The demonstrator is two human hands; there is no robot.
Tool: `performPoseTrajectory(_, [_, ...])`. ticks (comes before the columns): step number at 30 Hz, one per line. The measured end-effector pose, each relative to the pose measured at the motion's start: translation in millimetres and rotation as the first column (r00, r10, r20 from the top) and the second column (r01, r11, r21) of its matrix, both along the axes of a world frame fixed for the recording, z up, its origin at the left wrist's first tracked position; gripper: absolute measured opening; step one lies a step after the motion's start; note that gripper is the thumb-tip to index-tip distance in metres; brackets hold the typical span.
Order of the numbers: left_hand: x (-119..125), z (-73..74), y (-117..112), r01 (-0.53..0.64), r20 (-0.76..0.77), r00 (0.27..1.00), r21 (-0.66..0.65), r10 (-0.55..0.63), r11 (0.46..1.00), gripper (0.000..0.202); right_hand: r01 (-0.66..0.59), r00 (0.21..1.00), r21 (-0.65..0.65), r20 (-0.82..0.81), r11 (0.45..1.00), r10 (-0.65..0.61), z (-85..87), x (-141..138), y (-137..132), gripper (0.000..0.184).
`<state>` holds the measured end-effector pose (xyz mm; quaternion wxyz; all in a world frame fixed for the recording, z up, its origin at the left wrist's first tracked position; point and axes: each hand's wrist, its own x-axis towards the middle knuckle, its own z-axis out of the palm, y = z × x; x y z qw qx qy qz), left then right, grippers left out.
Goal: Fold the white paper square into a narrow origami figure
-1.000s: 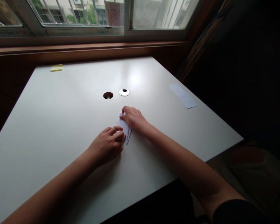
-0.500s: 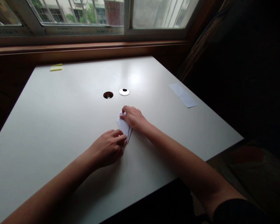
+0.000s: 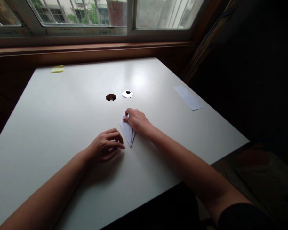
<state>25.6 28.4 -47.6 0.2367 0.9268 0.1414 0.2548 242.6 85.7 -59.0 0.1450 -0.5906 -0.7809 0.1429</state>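
Observation:
A folded piece of white paper [image 3: 128,131] lies on the white table [image 3: 69,127], its narrow point toward me. My right hand [image 3: 137,120] grips its far end, thumb and forefinger pinched at the folds there; the hand covers part of the paper's right side. To the left of the point, apart from the paper, is my left hand [image 3: 108,145]. Its fingers are spread and slightly bent, and nothing is in them.
Beyond the paper are a round hole [image 3: 111,97] in the tabletop and a silver ring-shaped cover [image 3: 127,94]. A loose white paper strip [image 3: 188,97] lies near the right edge. Yellow paper [image 3: 57,69] sits at the far left corner, below the window [image 3: 81,16].
My left hand has let go of the paper's near point and drawn back to the left, its fingers opening. The right hand stays in place on the far end.

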Motion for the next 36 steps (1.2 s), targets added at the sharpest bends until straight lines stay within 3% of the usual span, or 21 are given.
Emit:
performPoseTrajectory(4, [6, -5.7, 0, -0.09, -0.042, 0.994, 0.152, 0.097, 0.984, 0.049, 0.007, 1.0, -0.004, -0.01, 1.0, -0.007, -1.3, 0, 1, 0.018])
performPoseTrajectory(11, [11, -4.5, 3, -0.029, -0.22, 0.971, 0.297, 0.098, 0.954, 0.04, 0.02, 0.995, 0.066, -0.098, 0.998, -0.013, -3.9, 1, -2, 0.016])
performPoseTrajectory(15, [9, -6.0, 3, -0.038, -0.218, 0.969, 0.33, 0.115, 0.943, 0.037, 0.028, 0.957, 0.14, -0.291, 0.99, 0.014, -5.9, 10, -6, 0.012])
performPoseTrajectory(19, [10, -9.9, -1, -0.105, -0.257, 0.943, 0.373, 0.212, 0.922, 0.04, 0.091, 0.877, 0.201, -0.48, 0.975, 0.017, -4.0, 22, -16, 0.011])
performPoseTrajectory(23, [16, -10.1, -8, -0.176, -0.301, 0.903, 0.393, 0.307, 0.903, 0.044, -0.012, 0.897, 0.202, -0.431, 0.979, 0.1, 0.0, 34, -38, 0.012])
performPoseTrajectory(29, [19, -7.5, -11, -0.151, -0.358, 0.88, 0.416, 0.314, 0.897, 0.047, -0.196, 0.91, 0.275, -0.306, 0.941, 0.279, -5.9, 40, -61, 0.021])
performPoseTrajectory(36, [19, -8.9, -10, -0.151, -0.36, 0.874, 0.437, 0.327, 0.887, 0.046, -0.259, 0.938, 0.301, -0.147, 0.918, 0.313, -7.8, 37, -63, 0.023])
